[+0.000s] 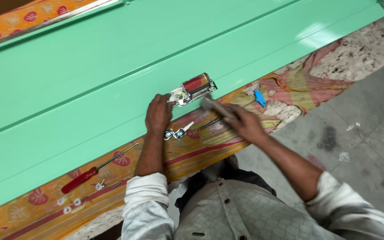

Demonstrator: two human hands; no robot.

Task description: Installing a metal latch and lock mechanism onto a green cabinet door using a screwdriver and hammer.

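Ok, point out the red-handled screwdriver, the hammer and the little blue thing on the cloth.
red-handled screwdriver (80, 180), head view, on the red handle.
hammer (208, 103), head view, on the blurred metal head.
small blue thing (259, 98), head view, on its middle.

Left hand: the left hand (158, 114) rests on the green panel (112, 66), fingertips touching the metal lock (193, 89).
Right hand: the right hand (244, 122) grips a hammer (214, 106), its blurred head just beside the lock.
Bench: the patterned cloth (210, 142) carries a red screwdriver (92, 171), keys (177, 132), small screws (70, 204) and a blue piece (259, 98).
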